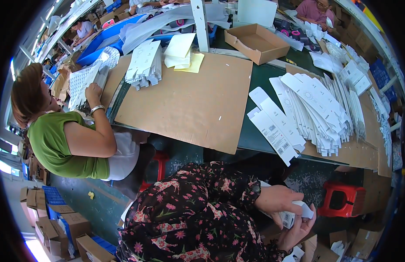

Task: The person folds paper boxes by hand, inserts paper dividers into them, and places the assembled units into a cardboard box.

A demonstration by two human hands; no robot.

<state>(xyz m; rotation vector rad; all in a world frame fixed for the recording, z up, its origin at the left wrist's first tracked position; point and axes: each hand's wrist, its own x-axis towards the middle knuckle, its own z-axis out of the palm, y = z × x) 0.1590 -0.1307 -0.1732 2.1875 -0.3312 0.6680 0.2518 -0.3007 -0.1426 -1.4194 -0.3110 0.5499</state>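
Both of my hands are at the lower right, off the table's near edge, around a small white carton (288,219). My left hand (277,200), with a watch at its wrist, grips the carton from above, fingers bent over its top by a raised white flap. From below, my right hand (298,231) wraps its fingers round the carton's other end. A printed label shows on the carton's side; what is inside cannot be made out. More white cartons (294,254) sit partly hidden beneath my right hand.
Flat white cartons (314,109) lie fanned on the table's right side. A brown cardboard sheet (185,105) covers its middle, with an open brown box (257,43) behind. Red stools (342,199) stand on the floor. A person in green (71,144) handles cartons at left.
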